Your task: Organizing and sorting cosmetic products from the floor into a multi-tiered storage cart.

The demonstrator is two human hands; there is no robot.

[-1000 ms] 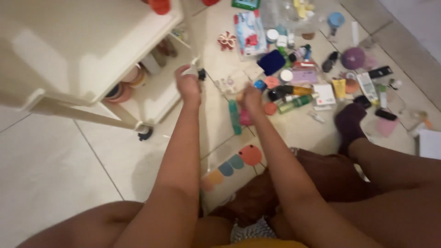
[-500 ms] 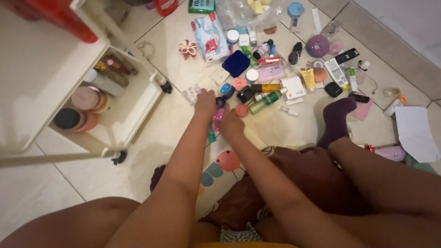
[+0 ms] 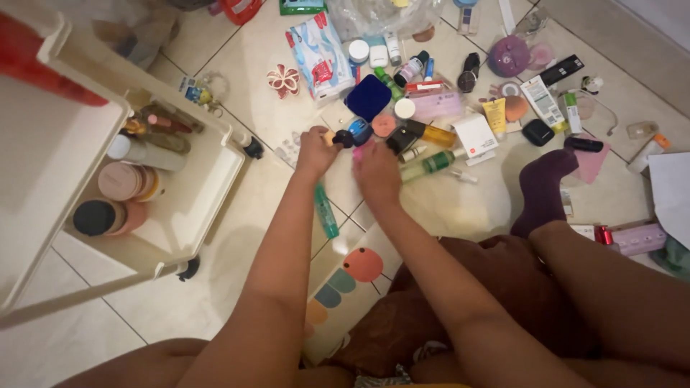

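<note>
Left hand: my left hand (image 3: 315,152) is closed on a small dark-capped bottle (image 3: 341,138), held just above the floor tiles.
Right hand: my right hand (image 3: 376,171) is curled over something pink (image 3: 362,148); I cannot tell how firmly.
Beside them: a green tube (image 3: 325,211) lies on the floor between my wrists.
Left of me: the white cart (image 3: 208,194) holds jars.

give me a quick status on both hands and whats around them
Left hand closed on a small dark cap. Right hand down on a pink item, mostly hidden. Green tube lies between the forearms; bottles and jars crowd just ahead.
</note>
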